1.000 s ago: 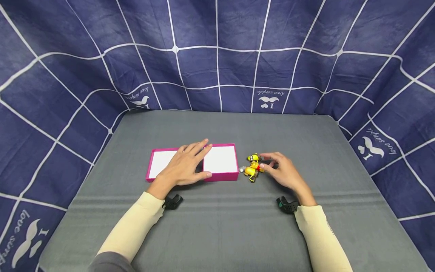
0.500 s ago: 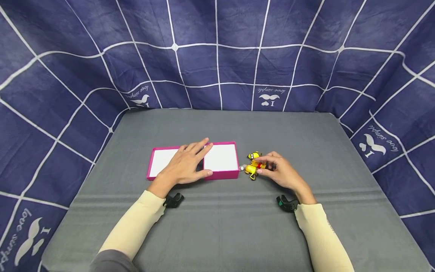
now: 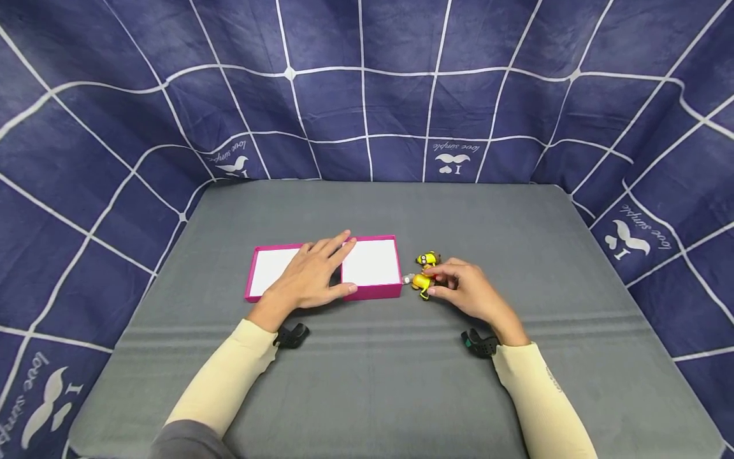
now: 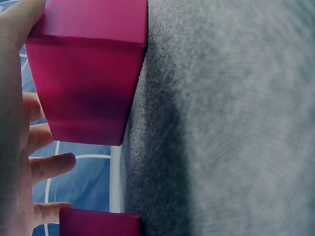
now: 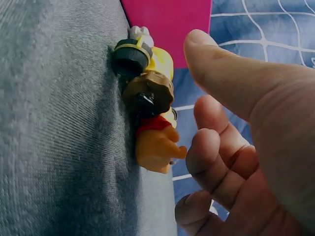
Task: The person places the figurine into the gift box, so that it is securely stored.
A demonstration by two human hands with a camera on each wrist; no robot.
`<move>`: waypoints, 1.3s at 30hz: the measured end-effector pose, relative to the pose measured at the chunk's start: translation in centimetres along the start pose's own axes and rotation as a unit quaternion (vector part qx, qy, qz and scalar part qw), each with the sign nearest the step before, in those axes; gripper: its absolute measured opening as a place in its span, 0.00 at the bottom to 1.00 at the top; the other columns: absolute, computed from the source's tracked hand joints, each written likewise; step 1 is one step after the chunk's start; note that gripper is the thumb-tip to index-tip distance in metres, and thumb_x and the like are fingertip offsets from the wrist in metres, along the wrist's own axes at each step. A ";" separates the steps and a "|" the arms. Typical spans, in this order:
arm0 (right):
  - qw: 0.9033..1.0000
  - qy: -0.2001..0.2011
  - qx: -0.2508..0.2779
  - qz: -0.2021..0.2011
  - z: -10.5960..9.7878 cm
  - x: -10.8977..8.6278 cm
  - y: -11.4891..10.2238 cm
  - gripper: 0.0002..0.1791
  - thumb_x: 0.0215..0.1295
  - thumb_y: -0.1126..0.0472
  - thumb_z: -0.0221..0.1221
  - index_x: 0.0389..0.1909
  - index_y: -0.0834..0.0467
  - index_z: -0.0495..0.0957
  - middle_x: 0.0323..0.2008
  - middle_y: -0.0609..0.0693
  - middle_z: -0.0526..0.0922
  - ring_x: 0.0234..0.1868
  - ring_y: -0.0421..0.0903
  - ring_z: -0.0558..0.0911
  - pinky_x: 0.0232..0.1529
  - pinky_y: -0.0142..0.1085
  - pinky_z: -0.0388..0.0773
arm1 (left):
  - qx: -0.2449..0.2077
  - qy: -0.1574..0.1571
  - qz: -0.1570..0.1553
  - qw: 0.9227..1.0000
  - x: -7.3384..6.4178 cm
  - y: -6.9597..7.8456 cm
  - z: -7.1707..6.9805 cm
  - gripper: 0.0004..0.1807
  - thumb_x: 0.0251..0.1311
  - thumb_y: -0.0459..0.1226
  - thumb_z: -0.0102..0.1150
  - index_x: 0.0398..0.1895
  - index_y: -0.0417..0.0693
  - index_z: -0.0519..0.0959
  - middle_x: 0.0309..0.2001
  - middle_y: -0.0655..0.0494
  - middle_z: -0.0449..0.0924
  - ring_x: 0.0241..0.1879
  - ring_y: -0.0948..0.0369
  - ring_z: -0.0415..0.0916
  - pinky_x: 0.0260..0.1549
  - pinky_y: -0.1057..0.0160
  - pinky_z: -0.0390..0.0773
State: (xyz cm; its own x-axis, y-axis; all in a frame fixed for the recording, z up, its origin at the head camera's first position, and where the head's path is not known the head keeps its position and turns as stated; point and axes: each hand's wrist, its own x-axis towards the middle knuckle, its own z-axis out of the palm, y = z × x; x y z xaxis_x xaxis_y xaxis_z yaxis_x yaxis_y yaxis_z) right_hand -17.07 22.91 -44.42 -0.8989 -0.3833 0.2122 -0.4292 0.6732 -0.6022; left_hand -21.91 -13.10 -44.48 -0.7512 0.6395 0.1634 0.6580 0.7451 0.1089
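Note:
In the head view my left hand (image 3: 312,274) lies with spread, straight fingers across two pink boxes. Its thumb touches the near edge of the deeper pink box (image 3: 373,292), and its palm covers part of the shallower pink box (image 3: 250,280). My right hand (image 3: 473,290) hovers over a cluster of small toy figures, thumb and fingers bent but apart. Below it lie a yellow toy figure (image 3: 422,281), a Minion figure (image 3: 427,258) and a Winnie-the-Pooh figure (image 5: 156,147) in a red shirt, which my fingers mostly hide in the head view. The right wrist view shows nothing held.
A small grey-white piece (image 3: 408,278) sits between the yellow figure and the deeper box's right side. Grey cloth (image 3: 367,370) covers the table. A blue curtain with white lines (image 3: 395,115) surrounds its back and sides.
My right hand has shifted slightly left, its fingertips now over the Pooh figure and beside the yellow one. My left hand and the boxes have stayed in place.

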 end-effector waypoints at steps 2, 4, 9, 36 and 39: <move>1.000 0.003 -0.010 -0.004 0.1 0.0 -0.2 0.19 0.55 0.57 0.74 0.49 0.51 0.87 0.33 0.46 0.80 0.29 0.41 0.73 0.31 0.31 0.70 | -0.001 -0.001 -0.001 1.000 0.0 0.0 0.0 0.53 0.59 0.77 0.33 0.82 0.61 0.48 0.82 0.63 0.41 0.75 0.55 0.57 0.67 0.38 0.62; 1.000 0.004 -0.015 -0.004 0.3 0.1 -0.4 0.19 0.54 0.57 0.74 0.49 0.51 0.87 0.33 0.46 0.81 0.29 0.40 0.72 0.30 0.30 0.70 | -0.001 0.000 -0.001 1.000 0.0 -0.1 -0.1 0.53 0.59 0.77 0.33 0.82 0.60 0.48 0.82 0.63 0.41 0.75 0.54 0.57 0.66 0.38 0.63; 1.000 -0.001 -0.020 0.004 0.6 0.1 -0.6 0.21 0.53 0.56 0.75 0.50 0.51 0.87 0.34 0.46 0.83 0.29 0.40 0.72 0.30 0.31 0.69 | 0.000 0.001 0.000 1.000 0.0 -0.1 0.1 0.52 0.59 0.77 0.33 0.82 0.61 0.48 0.82 0.61 0.43 0.74 0.54 0.58 0.66 0.38 0.63; 0.994 0.012 -0.109 0.022 1.2 -0.3 -0.9 0.29 0.41 0.50 0.81 0.49 0.47 0.87 0.39 0.42 0.82 0.36 0.42 0.80 0.34 0.37 0.74 | 0.004 0.014 -0.007 1.000 -0.1 0.1 0.4 0.52 0.59 0.76 0.36 0.81 0.60 0.50 0.81 0.56 0.48 0.74 0.53 0.59 0.66 0.37 0.63; 0.993 0.006 -0.117 0.025 1.3 -0.3 -1.0 0.29 0.41 0.48 0.81 0.48 0.44 0.87 0.41 0.41 0.82 0.39 0.43 0.81 0.36 0.39 0.76 | 0.003 0.012 -0.010 1.000 -0.1 0.1 0.5 0.52 0.59 0.77 0.35 0.81 0.61 0.50 0.82 0.59 0.45 0.74 0.54 0.58 0.66 0.37 0.63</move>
State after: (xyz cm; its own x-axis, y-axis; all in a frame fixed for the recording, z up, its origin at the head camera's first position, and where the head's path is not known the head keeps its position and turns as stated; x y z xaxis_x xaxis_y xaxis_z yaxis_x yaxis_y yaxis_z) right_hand -16.24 21.56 -44.86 -0.9197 -0.3402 0.1961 -0.3922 0.8196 -0.4176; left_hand -21.78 -13.03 -44.94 -0.7623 0.6204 0.1847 0.6430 0.7586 0.1055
